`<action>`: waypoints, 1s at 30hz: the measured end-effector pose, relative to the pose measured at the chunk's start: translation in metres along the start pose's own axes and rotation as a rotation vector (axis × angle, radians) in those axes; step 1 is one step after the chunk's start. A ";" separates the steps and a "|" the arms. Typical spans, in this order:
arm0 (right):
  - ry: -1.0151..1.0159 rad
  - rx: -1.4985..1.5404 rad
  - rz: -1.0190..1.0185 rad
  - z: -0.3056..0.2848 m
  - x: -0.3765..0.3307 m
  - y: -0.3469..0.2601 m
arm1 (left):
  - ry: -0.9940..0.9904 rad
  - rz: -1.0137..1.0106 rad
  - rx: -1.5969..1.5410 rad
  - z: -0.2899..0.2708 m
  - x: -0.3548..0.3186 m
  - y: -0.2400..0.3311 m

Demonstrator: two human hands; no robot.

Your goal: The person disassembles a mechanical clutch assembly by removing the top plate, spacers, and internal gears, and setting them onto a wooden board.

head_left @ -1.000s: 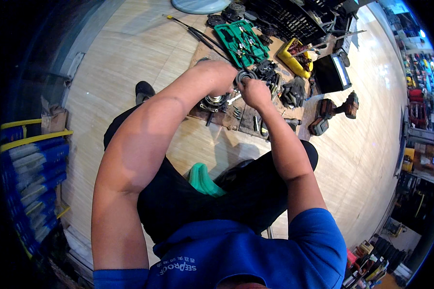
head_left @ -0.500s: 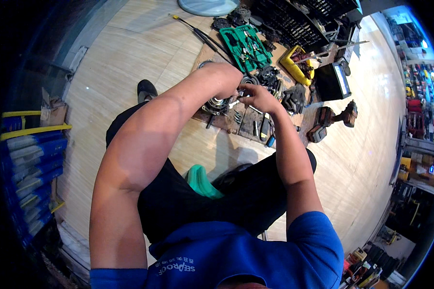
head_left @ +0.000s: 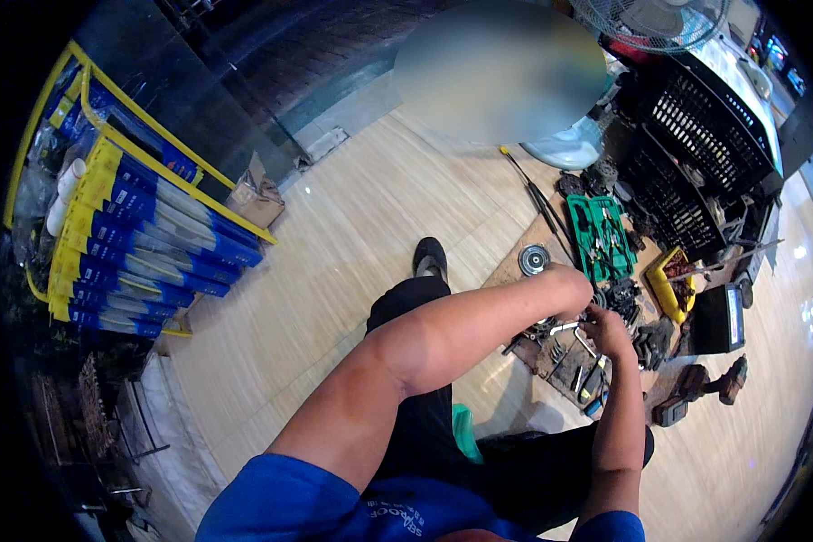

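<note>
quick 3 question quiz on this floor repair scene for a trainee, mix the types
1. True or false: the green tool case lies open on the floor.
2. Multiple choice: what does the right hand grip? A) a metal wrench B) a paint brush C) a cup
3. Fill in: the yellow rack at the person's left holds long ____ boxes.

Key: 1 true. 2 A; the left hand works at the same dark part, though what it holds is hidden. 3 blue.
</note>
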State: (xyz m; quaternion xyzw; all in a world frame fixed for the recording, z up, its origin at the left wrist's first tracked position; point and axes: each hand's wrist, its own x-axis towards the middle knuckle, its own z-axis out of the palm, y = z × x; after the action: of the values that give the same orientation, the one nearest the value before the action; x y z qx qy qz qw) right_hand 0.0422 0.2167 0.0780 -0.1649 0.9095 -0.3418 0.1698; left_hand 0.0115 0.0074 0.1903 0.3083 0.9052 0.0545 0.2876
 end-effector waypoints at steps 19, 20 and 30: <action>0.361 -0.216 0.217 0.030 0.022 0.003 | -0.024 0.027 -0.036 -0.008 -0.007 0.000; 0.360 -0.186 0.254 0.030 0.022 -0.001 | -0.024 0.029 -0.047 -0.007 -0.008 -0.001; 0.319 0.074 0.398 0.034 0.034 0.039 | -0.013 0.050 -0.030 -0.013 0.001 -0.001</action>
State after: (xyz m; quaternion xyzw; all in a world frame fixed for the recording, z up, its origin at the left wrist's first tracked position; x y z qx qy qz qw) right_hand 0.0193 0.2112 0.0202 0.0797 0.9261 -0.3564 0.0943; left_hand 0.0033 0.0087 0.1998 0.3270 0.8942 0.0731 0.2967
